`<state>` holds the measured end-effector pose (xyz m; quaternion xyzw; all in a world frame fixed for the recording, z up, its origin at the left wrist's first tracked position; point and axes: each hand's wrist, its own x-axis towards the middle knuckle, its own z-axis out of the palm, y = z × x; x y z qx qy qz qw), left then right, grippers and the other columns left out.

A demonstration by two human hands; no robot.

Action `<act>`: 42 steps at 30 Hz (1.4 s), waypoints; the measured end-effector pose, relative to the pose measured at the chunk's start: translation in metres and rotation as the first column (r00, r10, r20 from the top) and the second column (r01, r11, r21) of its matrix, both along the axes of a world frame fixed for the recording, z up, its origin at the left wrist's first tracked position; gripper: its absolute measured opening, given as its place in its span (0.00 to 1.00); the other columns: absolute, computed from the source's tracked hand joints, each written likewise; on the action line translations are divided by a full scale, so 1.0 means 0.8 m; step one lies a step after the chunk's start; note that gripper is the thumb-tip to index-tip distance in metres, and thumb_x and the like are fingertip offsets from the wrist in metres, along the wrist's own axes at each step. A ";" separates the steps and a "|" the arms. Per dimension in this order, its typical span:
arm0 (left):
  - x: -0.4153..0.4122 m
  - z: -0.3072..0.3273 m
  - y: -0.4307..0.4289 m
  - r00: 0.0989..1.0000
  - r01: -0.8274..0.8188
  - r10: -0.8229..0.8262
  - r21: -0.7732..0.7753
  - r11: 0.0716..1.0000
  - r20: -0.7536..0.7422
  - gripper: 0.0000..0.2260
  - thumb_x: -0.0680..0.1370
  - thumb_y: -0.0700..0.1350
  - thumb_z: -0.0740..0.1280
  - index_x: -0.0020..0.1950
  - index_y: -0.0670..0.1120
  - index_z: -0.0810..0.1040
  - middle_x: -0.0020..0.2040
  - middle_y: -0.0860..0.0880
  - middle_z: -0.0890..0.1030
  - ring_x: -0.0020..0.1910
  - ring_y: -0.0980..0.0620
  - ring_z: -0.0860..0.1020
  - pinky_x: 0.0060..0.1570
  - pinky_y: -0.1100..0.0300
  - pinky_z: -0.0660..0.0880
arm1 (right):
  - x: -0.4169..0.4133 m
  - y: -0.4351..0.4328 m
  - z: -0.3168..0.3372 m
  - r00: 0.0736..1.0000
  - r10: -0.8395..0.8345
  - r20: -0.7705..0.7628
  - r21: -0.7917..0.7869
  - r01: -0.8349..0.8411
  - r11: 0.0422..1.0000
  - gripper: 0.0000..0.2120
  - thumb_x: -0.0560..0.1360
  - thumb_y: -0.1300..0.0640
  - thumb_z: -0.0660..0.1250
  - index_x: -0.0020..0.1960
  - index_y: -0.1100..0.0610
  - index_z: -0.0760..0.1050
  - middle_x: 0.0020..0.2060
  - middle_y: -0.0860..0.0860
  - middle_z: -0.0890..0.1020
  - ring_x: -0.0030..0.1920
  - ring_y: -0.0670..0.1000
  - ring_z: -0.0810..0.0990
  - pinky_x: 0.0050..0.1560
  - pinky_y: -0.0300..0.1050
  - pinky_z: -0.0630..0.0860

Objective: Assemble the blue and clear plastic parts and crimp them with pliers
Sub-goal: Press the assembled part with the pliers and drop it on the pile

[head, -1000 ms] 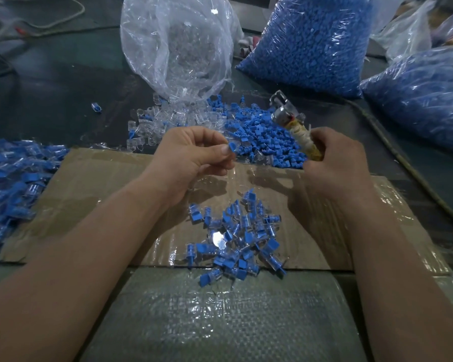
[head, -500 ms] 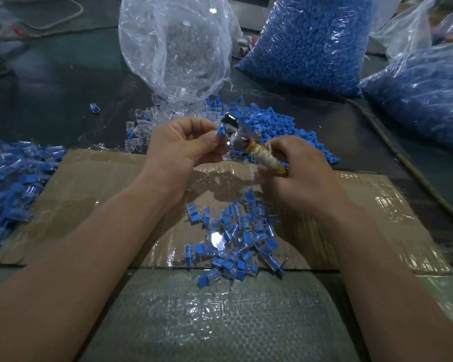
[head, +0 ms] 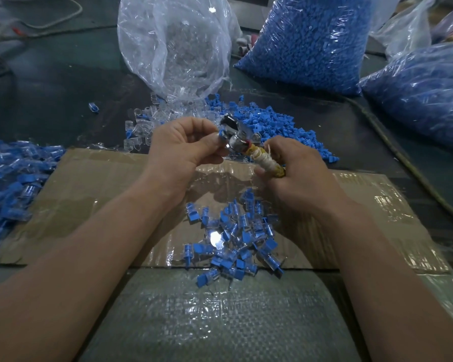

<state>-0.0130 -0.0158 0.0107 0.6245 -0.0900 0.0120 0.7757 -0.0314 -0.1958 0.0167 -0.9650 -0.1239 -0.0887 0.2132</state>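
Joined parts (head: 233,241) lie heaped on the cardboard (head: 89,194), nearest the person. Just beyond them the left hand (head: 183,145) pinches one blue part (head: 222,133) at the head of the pliers (head: 242,142), whose wrapped handles the right hand (head: 298,176) grips. Farther off, loose blue pieces (head: 280,124) and clear pieces (head: 141,121) spread before a clear bag (head: 173,43) and a blue-filled bag (head: 306,40).

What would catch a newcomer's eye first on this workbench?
At the centre, the left hand pinches a small blue part at the pliers, which the right hand grips. Below lies a pile of blue-and-clear pieces on cardboard; behind stands a big bag of blue parts.
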 end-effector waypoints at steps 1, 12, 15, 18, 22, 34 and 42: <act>0.000 0.000 0.000 1.000 -0.003 0.003 0.006 1.000 0.005 0.05 0.70 0.34 0.67 0.39 0.43 0.76 0.31 0.51 0.82 0.32 0.55 0.80 0.34 0.65 0.77 | 0.001 0.001 0.000 1.000 0.000 -0.003 -0.003 0.000 1.000 0.09 0.73 0.54 0.67 0.45 0.49 0.66 0.36 0.41 0.68 0.37 0.43 0.66 0.35 0.35 0.61; 0.000 -0.002 -0.001 0.998 -0.062 0.060 0.069 0.996 0.029 0.07 0.72 0.32 0.66 0.39 0.43 0.76 0.31 0.51 0.81 0.31 0.56 0.80 0.35 0.65 0.78 | 0.006 0.007 0.001 1.000 -0.008 -0.020 0.005 0.008 1.000 0.10 0.73 0.57 0.67 0.44 0.49 0.65 0.35 0.40 0.68 0.36 0.40 0.66 0.34 0.36 0.61; 0.000 -0.002 -0.001 0.997 -0.070 0.068 0.067 0.995 0.022 0.07 0.72 0.32 0.66 0.39 0.43 0.76 0.32 0.49 0.80 0.31 0.55 0.79 0.35 0.65 0.78 | 0.006 0.009 -0.001 1.000 -0.017 -0.022 -0.001 0.017 1.000 0.09 0.72 0.58 0.67 0.44 0.50 0.66 0.35 0.41 0.68 0.38 0.45 0.68 0.35 0.38 0.63; 0.000 -0.001 0.000 0.997 -0.071 0.069 0.074 0.995 0.023 0.07 0.72 0.32 0.66 0.39 0.43 0.76 0.31 0.50 0.80 0.31 0.56 0.79 0.35 0.65 0.78 | 0.006 0.010 0.000 1.000 -0.017 -0.022 -0.004 0.017 1.000 0.09 0.72 0.58 0.67 0.44 0.50 0.67 0.35 0.41 0.69 0.39 0.46 0.69 0.36 0.41 0.64; -0.001 0.000 0.000 0.996 -0.084 0.081 0.100 0.991 0.032 0.07 0.72 0.32 0.66 0.39 0.44 0.76 0.34 0.48 0.80 0.32 0.56 0.80 0.35 0.65 0.78 | 0.006 0.010 0.000 0.999 -0.026 -0.018 -0.008 0.026 1.000 0.09 0.72 0.58 0.67 0.44 0.50 0.67 0.35 0.43 0.70 0.40 0.47 0.71 0.38 0.42 0.65; 0.002 0.003 0.007 0.996 -0.082 0.086 0.140 0.987 -0.024 0.06 0.73 0.34 0.67 0.39 0.44 0.77 0.31 0.50 0.81 0.30 0.55 0.80 0.31 0.66 0.76 | 0.005 -0.005 -0.002 0.993 -0.079 0.086 0.004 0.079 0.997 0.09 0.71 0.55 0.69 0.44 0.49 0.68 0.36 0.44 0.70 0.39 0.47 0.69 0.35 0.40 0.61; -0.001 0.008 0.023 0.903 0.399 -0.343 0.208 0.893 -0.260 0.02 0.64 0.39 0.71 0.36 0.43 0.82 0.32 0.46 0.80 0.25 0.56 0.75 0.24 0.66 0.71 | 0.005 -0.025 0.004 0.952 -0.305 0.000 0.032 0.305 0.952 0.16 0.68 0.44 0.71 0.48 0.53 0.75 0.39 0.49 0.77 0.40 0.50 0.74 0.38 0.45 0.69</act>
